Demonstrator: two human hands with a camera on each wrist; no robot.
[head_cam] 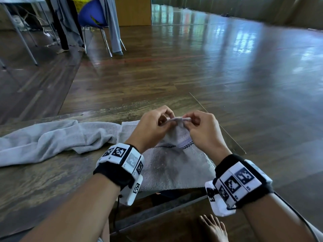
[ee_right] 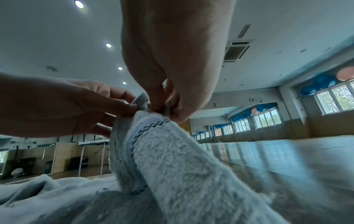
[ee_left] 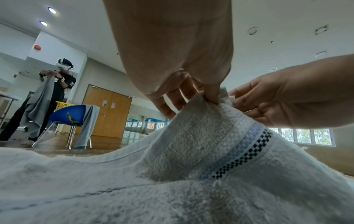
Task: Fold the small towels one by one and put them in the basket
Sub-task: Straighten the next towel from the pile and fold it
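A small white towel with a blue and black checked stripe lies on the wooden table in front of me. Its far edge is lifted into a peak. My left hand and right hand pinch that raised edge close together, fingers curled round the cloth. In the left wrist view my left hand holds the towel's tip, and the right hand is beside it. The right wrist view shows my right hand gripping the same fold of the towel. No basket is near my hands.
A second, larger grey towel lies crumpled on the table to the left. Far left stand a blue chair draped with cloth, a yellow basket behind it, and another person holding a garment. Glossy wooden floor stretches ahead.
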